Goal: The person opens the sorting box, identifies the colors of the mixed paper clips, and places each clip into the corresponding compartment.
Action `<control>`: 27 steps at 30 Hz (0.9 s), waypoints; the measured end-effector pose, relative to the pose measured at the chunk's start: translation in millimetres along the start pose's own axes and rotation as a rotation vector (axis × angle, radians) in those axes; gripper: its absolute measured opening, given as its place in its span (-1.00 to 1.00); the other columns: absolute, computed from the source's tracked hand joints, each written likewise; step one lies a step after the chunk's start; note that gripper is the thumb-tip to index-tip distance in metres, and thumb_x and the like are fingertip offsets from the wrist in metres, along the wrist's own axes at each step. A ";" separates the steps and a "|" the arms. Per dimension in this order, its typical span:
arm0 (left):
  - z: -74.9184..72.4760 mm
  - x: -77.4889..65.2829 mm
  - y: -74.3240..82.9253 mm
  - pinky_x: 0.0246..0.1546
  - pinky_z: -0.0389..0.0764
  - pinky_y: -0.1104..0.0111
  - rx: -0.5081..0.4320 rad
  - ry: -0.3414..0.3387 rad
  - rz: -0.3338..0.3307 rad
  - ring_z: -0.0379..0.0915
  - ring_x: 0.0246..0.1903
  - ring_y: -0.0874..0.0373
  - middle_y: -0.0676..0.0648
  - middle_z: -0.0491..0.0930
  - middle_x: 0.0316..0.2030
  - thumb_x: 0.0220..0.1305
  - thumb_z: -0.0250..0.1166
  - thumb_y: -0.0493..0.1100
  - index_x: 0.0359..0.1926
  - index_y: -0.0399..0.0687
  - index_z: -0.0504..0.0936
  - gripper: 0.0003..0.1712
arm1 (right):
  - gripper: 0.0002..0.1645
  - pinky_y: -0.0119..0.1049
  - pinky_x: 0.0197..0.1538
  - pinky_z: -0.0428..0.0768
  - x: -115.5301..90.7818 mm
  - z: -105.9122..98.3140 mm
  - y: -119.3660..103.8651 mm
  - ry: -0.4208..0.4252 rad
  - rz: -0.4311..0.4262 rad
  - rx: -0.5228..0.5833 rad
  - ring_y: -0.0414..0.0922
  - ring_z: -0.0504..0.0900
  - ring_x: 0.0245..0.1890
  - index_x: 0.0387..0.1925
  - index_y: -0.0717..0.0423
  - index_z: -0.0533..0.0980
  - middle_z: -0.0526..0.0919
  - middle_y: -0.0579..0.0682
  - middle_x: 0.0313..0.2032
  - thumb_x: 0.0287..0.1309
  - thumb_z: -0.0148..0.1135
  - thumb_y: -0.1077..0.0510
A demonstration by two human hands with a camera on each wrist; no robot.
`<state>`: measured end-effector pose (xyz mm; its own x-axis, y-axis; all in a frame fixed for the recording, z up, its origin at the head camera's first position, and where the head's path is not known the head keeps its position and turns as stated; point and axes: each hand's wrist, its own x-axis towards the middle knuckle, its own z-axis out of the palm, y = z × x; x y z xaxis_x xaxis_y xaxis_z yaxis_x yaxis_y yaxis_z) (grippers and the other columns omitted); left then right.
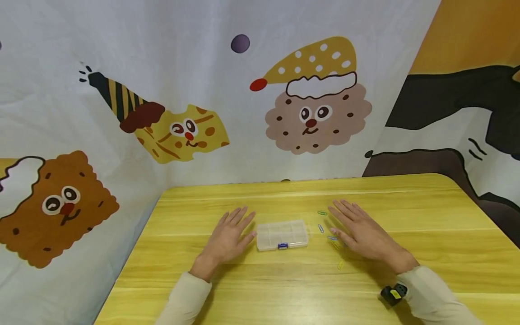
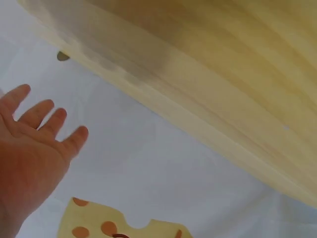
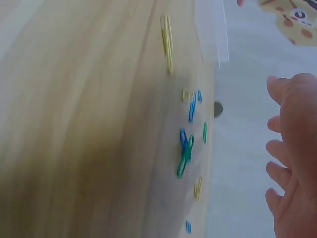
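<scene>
A clear plastic compartment box (image 1: pixel 282 235) with a blue latch (image 1: pixel 282 246) lies closed between the two hands. My left hand (image 1: pixel 229 237) is beside its left end, palm down with fingers spread and nothing held. To the right, my right hand (image 1: pixel 363 232) hovers over the table with extended fingers, also holding nothing. Green, blue and yellow paper clips lie scattered between the box and this hand, among them a green paper clip (image 1: pixel 322 213) and a yellow paper clip (image 1: pixel 341 264). In the right wrist view, several more clips show, including a green paper clip (image 3: pixel 185 156) crossing a blue one.
The wooden table (image 1: pixel 276 289) has a rounded far right corner. Behind it hangs a white curtain (image 1: pixel 195 49) printed with cartoon biscuits and cheese. A small black device (image 1: pixel 393 294) is strapped at the right wrist, by the sleeve (image 1: pixel 434 293).
</scene>
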<state>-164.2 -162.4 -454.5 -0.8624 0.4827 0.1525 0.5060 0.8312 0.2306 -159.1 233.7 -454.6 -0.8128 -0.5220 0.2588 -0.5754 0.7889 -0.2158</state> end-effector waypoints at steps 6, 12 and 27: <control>4.9 1.7 10.3 0.41 0.19 -0.07 -0.028 -0.020 0.096 0.14 0.44 -0.11 -0.18 0.22 0.46 0.45 0.13 0.17 0.47 -0.01 0.29 -0.30 | -0.27 0.07 0.48 0.09 10.3 9.5 -13.9 0.001 -0.089 0.012 0.21 0.21 0.44 0.45 0.14 0.26 0.25 0.19 0.45 0.39 0.16 -0.06; 6.3 5.1 21.1 0.41 0.23 0.01 -0.046 -0.068 0.152 0.19 0.41 -0.06 -0.13 0.23 0.46 0.39 0.20 0.19 0.48 0.04 0.28 -0.25 | -0.24 0.12 0.44 0.18 21.7 14.3 -34.5 -0.050 -0.171 0.020 0.21 0.24 0.43 0.40 0.22 0.32 0.28 0.22 0.43 0.28 0.30 0.01; 14.2 9.6 30.6 0.39 0.29 0.08 0.015 -0.074 0.248 0.30 0.35 -0.02 -0.08 0.37 0.39 0.35 0.24 0.18 0.41 0.04 0.39 -0.31 | -0.34 0.09 0.36 0.36 40.3 31.8 -68.5 -0.093 -0.342 0.015 0.15 0.32 0.39 0.36 0.11 0.40 0.39 0.16 0.38 0.27 0.31 0.12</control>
<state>-157.3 -128.4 -459.6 -0.7114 0.6904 0.1316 0.7020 0.6889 0.1805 -155.3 148.2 -459.3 -0.5769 -0.7832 0.2320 -0.8166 0.5584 -0.1458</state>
